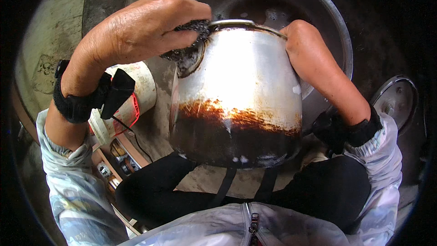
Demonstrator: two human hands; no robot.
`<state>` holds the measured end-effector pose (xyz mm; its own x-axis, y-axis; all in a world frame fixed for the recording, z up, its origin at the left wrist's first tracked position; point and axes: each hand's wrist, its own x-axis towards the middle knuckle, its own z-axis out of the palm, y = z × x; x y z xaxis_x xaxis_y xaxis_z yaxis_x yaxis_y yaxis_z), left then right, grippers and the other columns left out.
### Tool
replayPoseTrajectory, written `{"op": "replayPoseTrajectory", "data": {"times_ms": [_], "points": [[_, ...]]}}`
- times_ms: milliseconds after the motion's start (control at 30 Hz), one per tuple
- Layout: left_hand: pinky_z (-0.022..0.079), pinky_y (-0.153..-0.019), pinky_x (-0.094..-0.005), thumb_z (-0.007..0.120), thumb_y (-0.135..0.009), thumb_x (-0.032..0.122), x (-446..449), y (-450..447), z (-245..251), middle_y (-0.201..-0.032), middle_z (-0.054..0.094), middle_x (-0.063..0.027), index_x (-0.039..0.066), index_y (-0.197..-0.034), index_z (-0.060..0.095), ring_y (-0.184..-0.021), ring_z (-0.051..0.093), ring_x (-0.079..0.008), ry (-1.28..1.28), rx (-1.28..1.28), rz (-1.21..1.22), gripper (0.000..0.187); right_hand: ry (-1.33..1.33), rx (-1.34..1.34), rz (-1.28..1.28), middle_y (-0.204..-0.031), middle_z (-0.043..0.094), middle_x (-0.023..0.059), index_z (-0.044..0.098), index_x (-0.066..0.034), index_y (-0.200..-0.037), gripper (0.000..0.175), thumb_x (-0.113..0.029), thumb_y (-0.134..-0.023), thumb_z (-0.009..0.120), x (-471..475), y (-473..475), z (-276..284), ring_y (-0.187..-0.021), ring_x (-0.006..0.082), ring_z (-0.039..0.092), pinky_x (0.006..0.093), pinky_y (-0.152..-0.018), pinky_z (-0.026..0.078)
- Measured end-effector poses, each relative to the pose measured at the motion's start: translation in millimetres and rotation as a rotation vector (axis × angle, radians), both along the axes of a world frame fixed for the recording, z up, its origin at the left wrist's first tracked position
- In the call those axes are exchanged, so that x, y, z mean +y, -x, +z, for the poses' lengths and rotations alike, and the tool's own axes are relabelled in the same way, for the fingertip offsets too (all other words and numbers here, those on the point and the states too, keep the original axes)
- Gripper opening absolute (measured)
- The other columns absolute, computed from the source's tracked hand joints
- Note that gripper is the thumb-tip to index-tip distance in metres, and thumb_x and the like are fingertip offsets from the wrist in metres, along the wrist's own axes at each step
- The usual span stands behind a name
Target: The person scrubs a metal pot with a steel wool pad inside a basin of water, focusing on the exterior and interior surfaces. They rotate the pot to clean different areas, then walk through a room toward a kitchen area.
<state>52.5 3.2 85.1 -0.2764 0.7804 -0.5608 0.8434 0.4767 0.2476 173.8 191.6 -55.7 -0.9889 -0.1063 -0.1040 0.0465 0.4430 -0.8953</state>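
Note:
A large aluminium pot (245, 75), tilted with its mouth away from me, has a shiny upper wall and brown to black burnt stains round its lower part. My left hand (143, 27) pinches a dark wire scouring pad (201, 29) against the rim and sooty handle area on the pot's left. At the right of the rim, my right hand (304, 41) grips the pot's edge, its fingertips hidden inside. Behind the pot lies a wide metal basin (344, 37) with dark, slightly foamy water (266, 10) in it.
To the left a dirty white plastic bucket (145, 82) lies on its side near a low brown rack (129, 150) holding small items. A round metal lid (396, 100) stands at the right. Concrete floor (160, 82) shows between these things. A thin black cable hangs from the left wrist strap.

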Motion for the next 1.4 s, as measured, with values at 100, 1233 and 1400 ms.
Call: {"op": "replayPoseTrajectory", "data": {"times_ms": [100, 1233, 1400], "points": [[0.039, -0.093, -0.0391, 0.061, -0.074, 0.006, -2, 0, 5, -0.113, 0.055, -0.0173, 0.001, -0.113, 0.053, -0.107, 0.051, -0.033, 0.057, -0.043, 0.019, 0.04, -0.05, 0.024, -0.028, -0.065, 0.058, 0.0256, 0.067, 0.0033, -0.072, 0.016, 0.0, -0.073, 0.051, -7, 0, 0, -0.063, 0.0355, 0.061, 0.0392, -0.062, 0.05], [0.042, -0.07, -0.0433, 0.054, -0.073, -0.001, 28, -10, -5, -0.077, 0.051, -0.0161, -0.002, -0.091, 0.05, -0.075, 0.053, -0.034, -0.043, -0.028, -0.041, 0.018, -0.057, 0.082, 0.065, -0.061, 0.057, 0.0229, 0.066, 0.0028, -0.073, 0.016, 0.001, -0.073, 0.051, -3, 5, 8, -0.059, 0.0338, 0.061, 0.0383, -0.059, 0.05], [0.046, -0.069, -0.0396, 0.059, -0.076, 0.004, 3, -6, 1, -0.072, 0.053, -0.014, 0.0, -0.095, 0.055, -0.07, 0.056, -0.0305, -0.121, 0.081, -0.093, 0.02, -0.074, 0.061, 0.064, -0.06, 0.057, 0.0232, 0.066, 0.0034, -0.071, 0.016, 0.002, -0.073, 0.05, -5, 5, 3, -0.059, 0.0333, 0.061, 0.0381, -0.059, 0.05]]}}
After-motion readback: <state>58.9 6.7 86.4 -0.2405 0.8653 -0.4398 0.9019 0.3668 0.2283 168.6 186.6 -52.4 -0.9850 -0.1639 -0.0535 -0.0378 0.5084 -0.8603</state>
